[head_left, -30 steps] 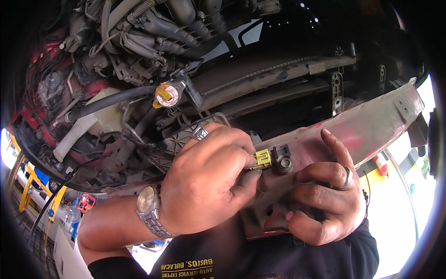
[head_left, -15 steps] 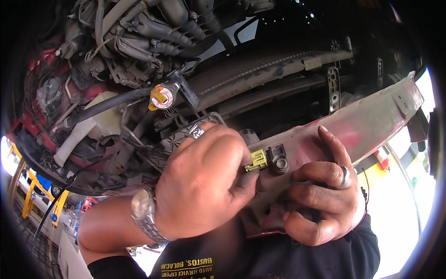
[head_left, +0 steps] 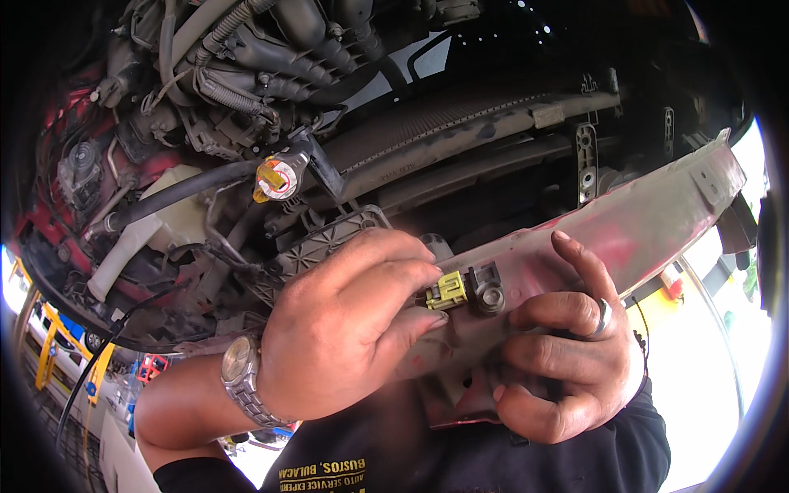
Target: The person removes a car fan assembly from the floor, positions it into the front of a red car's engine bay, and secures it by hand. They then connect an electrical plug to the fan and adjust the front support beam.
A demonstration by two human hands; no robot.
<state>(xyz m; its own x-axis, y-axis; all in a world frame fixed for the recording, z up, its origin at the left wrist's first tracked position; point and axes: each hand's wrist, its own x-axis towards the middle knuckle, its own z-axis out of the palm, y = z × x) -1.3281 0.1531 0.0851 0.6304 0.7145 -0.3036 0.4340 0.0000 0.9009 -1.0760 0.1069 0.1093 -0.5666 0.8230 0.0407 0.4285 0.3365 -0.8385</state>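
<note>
My left hand [head_left: 345, 329], with a wristwatch, has its thumb and fingertips on either side of a yellow electrical connector [head_left: 447, 292]. The connector sits against a small black bolted sensor [head_left: 487, 292] on a long metal panel [head_left: 649, 214] with faded red paint. My right hand [head_left: 567, 353], wearing a ring, lies at the panel's near side, right of the sensor. Its index finger stretches up along the panel and the other fingers curl against it. The right thumb is hidden. Wiring behind the connector is mostly covered by my left fingers.
Beyond the panel lies a dusty engine bay with a radiator [head_left: 485, 131], a yellow-tabbed radiator cap [head_left: 278, 178], black hoses and a whitish plastic reservoir [head_left: 177, 214]. A black metal bracket [head_left: 586, 164] stands behind the panel. Yellow metal frames [head_left: 53, 345] are at the far left.
My left thumb and fingers have parted more around the yellow connector, and that hand has shifted slightly left. The right hand keeps nearly the same pose. The whole view has drifted a little.
</note>
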